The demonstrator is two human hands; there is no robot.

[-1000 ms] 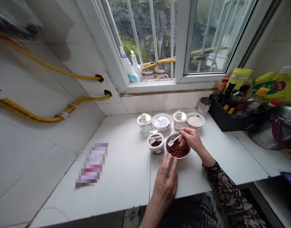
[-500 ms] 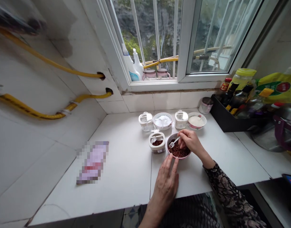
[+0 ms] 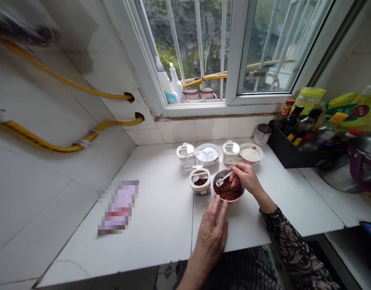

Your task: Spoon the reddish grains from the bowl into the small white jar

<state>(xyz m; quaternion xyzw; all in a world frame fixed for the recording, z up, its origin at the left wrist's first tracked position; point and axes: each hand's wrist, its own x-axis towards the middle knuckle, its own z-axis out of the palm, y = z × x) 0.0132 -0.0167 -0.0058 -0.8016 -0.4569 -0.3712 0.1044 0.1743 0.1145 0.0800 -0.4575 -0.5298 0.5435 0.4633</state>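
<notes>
My right hand (image 3: 245, 177) pinches the handle of a small white spoon (image 3: 223, 179) over a bowl (image 3: 242, 197) of reddish-brown dried grains that look like peppercorns (image 3: 229, 191). The spoon's head is over the left part of the bowl and looks empty. With its fingers stretched out, my left hand (image 3: 213, 225) rests its fingertips against the bowl's near rim. Just left of the bowl stands a clear seasoning jar (image 3: 200, 183) with a cream rim, its lid up, partly filled with the same grains.
Behind are a bowl of white crystals (image 3: 208, 154), a bowl of pale powder (image 3: 251, 154) and two more seasoning jars (image 3: 185, 155). A black box (image 3: 291, 155) of bottles and a metal pot (image 3: 339, 169) stand right. A blurred purple packet (image 3: 120, 207) lies left on the white counter (image 3: 161, 225).
My right hand and the spoon have shifted very slightly to the right and up over the bowl. My left hand stays in place at the rim.
</notes>
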